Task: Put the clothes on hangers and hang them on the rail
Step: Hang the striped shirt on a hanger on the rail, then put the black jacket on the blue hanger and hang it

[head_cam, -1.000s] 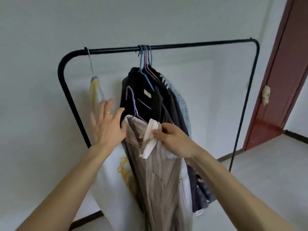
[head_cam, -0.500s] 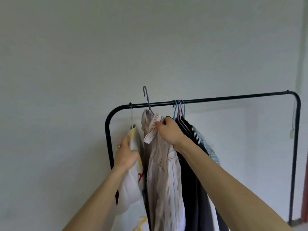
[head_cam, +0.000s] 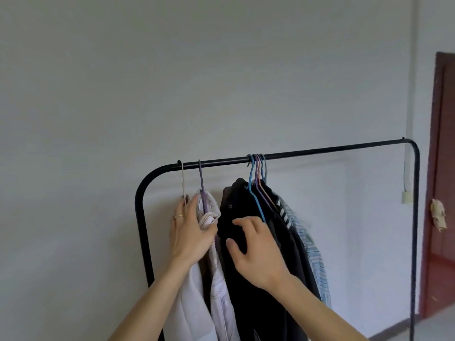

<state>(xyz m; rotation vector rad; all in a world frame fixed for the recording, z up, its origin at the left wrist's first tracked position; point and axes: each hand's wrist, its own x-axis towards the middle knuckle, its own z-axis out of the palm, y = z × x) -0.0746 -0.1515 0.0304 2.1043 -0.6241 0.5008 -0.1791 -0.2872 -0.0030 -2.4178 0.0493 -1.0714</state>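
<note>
Hanging from a slim purple hanger (head_cam: 202, 183), the pale striped shirt (head_cam: 209, 212) sits near the left end of the rail (head_cam: 332, 150), a round black metal tube that curves smoothly down at each corner. Its soft collar is crumpled just under the hook. The left hand (head_cam: 189, 235), with a thin ring on one finger, lies flat against that collar, fingers straight and pointing up, thumb pressed to the folded cloth. Just left of it a white garment (head_cam: 189, 311) of smooth cloth drops from a thin pale wire hanger (head_cam: 183, 183). The right hand (head_cam: 258, 252) is spread, fingers bent, their tips on the matte dark garments (head_cam: 246, 200) beside the striped shirt; it grips nothing that I can see. These dark pieces share a tight bunch of coloured hangers (head_cam: 251, 178) with a blue-and-white striped shirt (head_cam: 310, 249). Behind stands a plain white wall (head_cam: 147, 82), and at the right edge a red-brown door (head_cam: 443, 168).
</note>
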